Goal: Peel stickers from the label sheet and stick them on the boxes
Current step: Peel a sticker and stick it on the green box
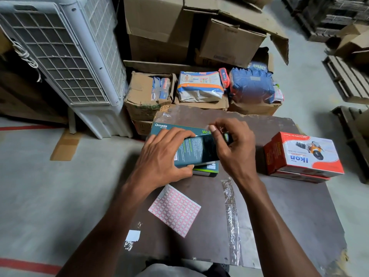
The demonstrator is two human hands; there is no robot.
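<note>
I read this as mid-stick: left hand (pixel 163 152) grips the Omada box (pixel 196 150), right hand (pixel 233 144) pinches a sticker (pixel 209 126) just above it; next I'd press it flat.

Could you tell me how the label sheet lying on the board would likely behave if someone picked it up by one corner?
The label sheet looks paper-thin and lies flat on the brown board, so it would probably droop rather than stay stiff. It is likely very light and might slide if pushed. Lying flush with no raised edge showing, it may be fiddly to lift.
</note>
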